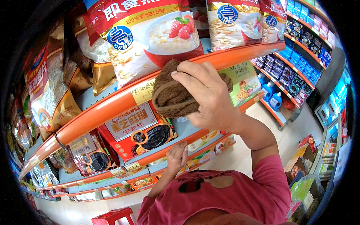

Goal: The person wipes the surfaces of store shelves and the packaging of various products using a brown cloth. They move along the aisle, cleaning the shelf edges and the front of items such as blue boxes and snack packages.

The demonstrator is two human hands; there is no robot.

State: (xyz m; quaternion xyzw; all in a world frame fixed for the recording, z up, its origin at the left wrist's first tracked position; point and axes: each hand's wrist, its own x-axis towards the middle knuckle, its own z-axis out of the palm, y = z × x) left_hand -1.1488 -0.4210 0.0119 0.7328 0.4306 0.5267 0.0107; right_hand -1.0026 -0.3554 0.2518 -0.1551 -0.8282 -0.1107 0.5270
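Bunched in my right hand (211, 92) is a brown cloth (174, 92), pressed against the orange price strip (104, 105) along the upper shelf's front edge. A handwritten tag sits on that strip, just left of the cloth. Directly above stands a large plastic bag of instant oats (152, 36) with raspberries pictured on it. My left hand (176, 157) is lower down, its fingers curled over the orange edge of the lower shelf (154, 154). A red pack of black sesame paste (137, 132) lies on that shelf, left of and above my left hand.
More oat bags (236, 25) stand right; gold-trimmed oatmeal bags (50, 90) fill the left. A green soybean powder pack (244, 81) is behind my right hand. Blue detergent bottles (275, 101) line another shelf. A red plastic stool (114, 216) stands below, cartons (299, 159) on the right.
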